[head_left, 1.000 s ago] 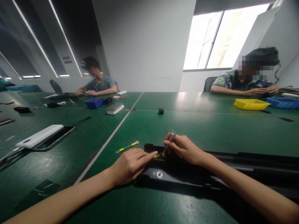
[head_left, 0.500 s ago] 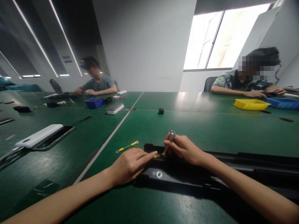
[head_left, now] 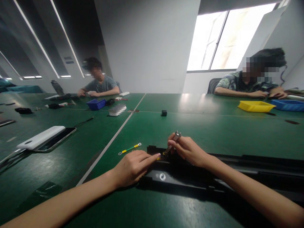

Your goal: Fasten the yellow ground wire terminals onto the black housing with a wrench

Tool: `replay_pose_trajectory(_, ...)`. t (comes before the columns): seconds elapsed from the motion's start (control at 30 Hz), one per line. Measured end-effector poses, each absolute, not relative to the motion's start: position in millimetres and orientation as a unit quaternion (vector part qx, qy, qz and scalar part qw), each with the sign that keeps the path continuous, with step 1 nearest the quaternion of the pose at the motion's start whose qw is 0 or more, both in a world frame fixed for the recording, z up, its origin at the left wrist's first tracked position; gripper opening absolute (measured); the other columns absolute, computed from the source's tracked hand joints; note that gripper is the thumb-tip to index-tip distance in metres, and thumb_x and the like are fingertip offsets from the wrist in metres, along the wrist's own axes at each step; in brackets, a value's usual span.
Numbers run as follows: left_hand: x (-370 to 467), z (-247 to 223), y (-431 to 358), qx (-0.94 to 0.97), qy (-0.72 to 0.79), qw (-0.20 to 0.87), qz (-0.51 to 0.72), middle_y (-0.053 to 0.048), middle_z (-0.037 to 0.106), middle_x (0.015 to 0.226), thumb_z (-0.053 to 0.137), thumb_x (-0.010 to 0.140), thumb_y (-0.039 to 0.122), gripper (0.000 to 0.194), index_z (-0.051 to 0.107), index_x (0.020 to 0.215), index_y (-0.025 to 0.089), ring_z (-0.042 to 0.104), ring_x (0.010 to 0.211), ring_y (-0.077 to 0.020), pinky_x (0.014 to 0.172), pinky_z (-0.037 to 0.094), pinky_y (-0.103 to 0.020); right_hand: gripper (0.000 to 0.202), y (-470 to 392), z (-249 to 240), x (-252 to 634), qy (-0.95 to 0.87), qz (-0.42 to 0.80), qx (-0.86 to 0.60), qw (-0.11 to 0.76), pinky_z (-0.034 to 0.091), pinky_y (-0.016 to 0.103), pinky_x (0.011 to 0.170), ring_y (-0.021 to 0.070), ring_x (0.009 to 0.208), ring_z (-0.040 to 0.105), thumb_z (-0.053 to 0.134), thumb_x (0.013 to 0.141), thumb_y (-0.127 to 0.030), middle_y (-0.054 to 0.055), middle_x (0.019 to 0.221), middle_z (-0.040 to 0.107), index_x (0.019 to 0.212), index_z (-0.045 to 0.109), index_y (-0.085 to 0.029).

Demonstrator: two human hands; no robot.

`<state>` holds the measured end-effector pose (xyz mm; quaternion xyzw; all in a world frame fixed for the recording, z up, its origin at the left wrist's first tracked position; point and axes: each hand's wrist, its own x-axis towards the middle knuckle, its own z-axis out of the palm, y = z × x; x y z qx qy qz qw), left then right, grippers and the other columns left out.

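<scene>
My right hand (head_left: 187,148) pinches a small silver wrench (head_left: 177,136) between thumb and fingers. Its forked open end points up, and its lower end reaches into a long black housing (head_left: 182,182). My left hand (head_left: 133,166) is closed around the housing's left end, its index finger stretched inside to a small yellow piece (head_left: 158,158). The thumb and the other fingertips of that hand are hidden. Just beyond it, a short green-and-yellow wire with ring terminals (head_left: 130,148) lies loose on the green table (head_left: 114,190).
A small black block (head_left: 164,113) stands farther back. To the left lie a white power bank (head_left: 42,136) and a phone (head_left: 57,141) with cables. Blue (head_left: 96,104) and yellow (head_left: 255,106) bins stand near two people seated across the table.
The wrench's upper end has swung slightly to the right and tilted in my right hand. My left hand stays in place on the housing.
</scene>
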<state>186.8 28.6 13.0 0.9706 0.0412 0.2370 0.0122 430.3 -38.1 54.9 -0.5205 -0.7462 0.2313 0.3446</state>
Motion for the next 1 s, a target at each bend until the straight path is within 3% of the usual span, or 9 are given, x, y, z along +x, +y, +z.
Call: replay_pose_trajectory(1.0,186.7,10.9,29.6,0.972,0.046,0.013,0.232,-0.012,0.063,0.108,0.042,0.091,0.012,0.045,0.039,0.136,0.013,0.058,0.094,-0.0227,0.08,0.05,-0.038,0.032,-40.1,59.3,428.6,-0.752,0.255,-0.51,0.331,0.039,0.022,0.052,0.0097,0.049,0.049,0.037,0.095,-0.045,0.0,0.064,0.056,0.083,0.049,-0.017)
